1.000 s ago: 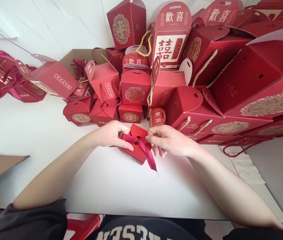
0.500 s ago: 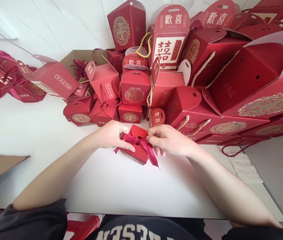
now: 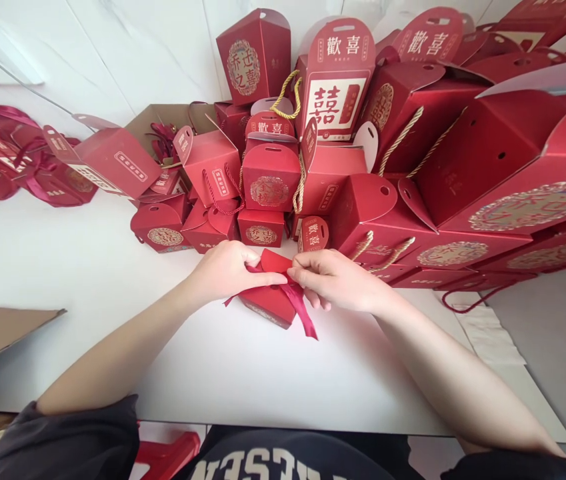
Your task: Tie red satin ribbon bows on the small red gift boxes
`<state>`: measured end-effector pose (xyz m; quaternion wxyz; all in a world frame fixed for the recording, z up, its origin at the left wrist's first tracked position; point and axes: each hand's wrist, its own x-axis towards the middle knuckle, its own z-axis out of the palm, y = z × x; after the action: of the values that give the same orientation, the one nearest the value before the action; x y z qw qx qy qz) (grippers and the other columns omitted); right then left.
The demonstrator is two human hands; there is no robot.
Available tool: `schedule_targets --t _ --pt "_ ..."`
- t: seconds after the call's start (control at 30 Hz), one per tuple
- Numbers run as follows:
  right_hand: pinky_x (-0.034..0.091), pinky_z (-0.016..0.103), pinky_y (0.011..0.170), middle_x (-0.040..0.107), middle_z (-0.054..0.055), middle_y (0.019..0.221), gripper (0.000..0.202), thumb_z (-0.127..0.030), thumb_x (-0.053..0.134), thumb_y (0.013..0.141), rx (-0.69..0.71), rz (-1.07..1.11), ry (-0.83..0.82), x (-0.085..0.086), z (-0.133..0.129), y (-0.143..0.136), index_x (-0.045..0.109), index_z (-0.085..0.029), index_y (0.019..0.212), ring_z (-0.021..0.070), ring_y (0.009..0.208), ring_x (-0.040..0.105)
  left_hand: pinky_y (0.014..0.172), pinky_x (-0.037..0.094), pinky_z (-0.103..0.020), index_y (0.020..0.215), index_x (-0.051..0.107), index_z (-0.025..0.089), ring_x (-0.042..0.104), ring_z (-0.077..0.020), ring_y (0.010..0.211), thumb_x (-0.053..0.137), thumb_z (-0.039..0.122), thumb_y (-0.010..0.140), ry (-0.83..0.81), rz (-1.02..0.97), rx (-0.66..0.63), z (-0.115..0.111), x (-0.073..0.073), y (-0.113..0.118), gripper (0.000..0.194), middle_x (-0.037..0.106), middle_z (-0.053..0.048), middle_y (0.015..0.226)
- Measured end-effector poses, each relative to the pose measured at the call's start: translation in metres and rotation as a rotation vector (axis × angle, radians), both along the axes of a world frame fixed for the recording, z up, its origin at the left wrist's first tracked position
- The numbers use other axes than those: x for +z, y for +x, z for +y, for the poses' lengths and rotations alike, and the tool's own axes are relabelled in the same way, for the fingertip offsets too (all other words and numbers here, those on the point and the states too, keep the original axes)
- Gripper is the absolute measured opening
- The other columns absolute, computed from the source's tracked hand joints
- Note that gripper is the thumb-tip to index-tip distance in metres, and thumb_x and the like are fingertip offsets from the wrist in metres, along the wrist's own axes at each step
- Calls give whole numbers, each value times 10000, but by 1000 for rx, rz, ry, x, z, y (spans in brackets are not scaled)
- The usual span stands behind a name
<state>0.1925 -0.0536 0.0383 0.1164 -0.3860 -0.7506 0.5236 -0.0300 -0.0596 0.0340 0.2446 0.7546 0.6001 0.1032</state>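
Note:
A small red gift box (image 3: 269,305) sits tilted on the white table in front of me, with a dark pink satin ribbon (image 3: 304,313) across its top. My left hand (image 3: 230,270) comes in from the left, its thumb laid over the ribbon at the middle of the lid and its fingers behind the box. From the right, my right hand (image 3: 330,277) pinches the ribbon between thumb and fingertips at the box's upper right. One ribbon tail hangs down over the near right corner; another pokes out at the left. The ribbon's centre is hidden under my left thumb.
Stacked red gift boxes (image 3: 270,177) with rope handles stand along the wall behind. Larger boxes (image 3: 493,167) fill the right side. Ribbon-tied boxes (image 3: 17,157) lie at far left. A cardboard piece (image 3: 5,333) rests on the left of the table (image 3: 283,380). A red stool (image 3: 167,457) shows below.
My left thumb has slid right across the lid and now covers the ribbon's centre. My right hand has shifted slightly left, still pinching the ribbon.

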Motion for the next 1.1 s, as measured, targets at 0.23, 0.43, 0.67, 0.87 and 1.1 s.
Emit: schedule_targets --t 0.23,0.43,0.67,0.87,1.1 --pt "306 258 537 482 -25 601 433 -478 311 1021 -84 -166 353 1 -5 -7 419 -214 695 118 528 411 475 157 -273 526 216 187 220 -89 467 674 731 635 5 135 -29 -3 10 2 719 243 56 464" --pt "369 261 580 533 -46 598 361 -504 289 1026 -134 -92 255 7 -8 -2 530 -236 1010 148 565 536 479 251 -229 592 427 183 388 -85 490 739 605 660 -188 -5 -223 -8 29 -17 529 464 58 527" --pt "410 291 593 595 -12 597 399 -487 283 1022 -195 -211 186 10 -9 2 572 -219 1083 165 535 577 548 380 -233 1090 560 253 488 -117 570 615 539 841 52 -70 44 -24 57 -39 383 548 45 693" --pt "421 288 601 600 -24 533 536 -573 275 1007 -32 -175 71 15 -14 6 664 -209 953 141 480 547 857 489 -370 1138 558 235 625 -265 1025 523 584 886 247 71 297 -56 47 -42 432 666 -76 1125" --pt "387 274 610 644 -27 631 466 -541 321 1008 -13 -139 184 18 -16 10 656 -218 982 137 570 567 1150 381 -474 1546 144 327 362 -353 1421 809 602 621 -32 18 -50 -114 9 -27 1172 299 -101 1586"
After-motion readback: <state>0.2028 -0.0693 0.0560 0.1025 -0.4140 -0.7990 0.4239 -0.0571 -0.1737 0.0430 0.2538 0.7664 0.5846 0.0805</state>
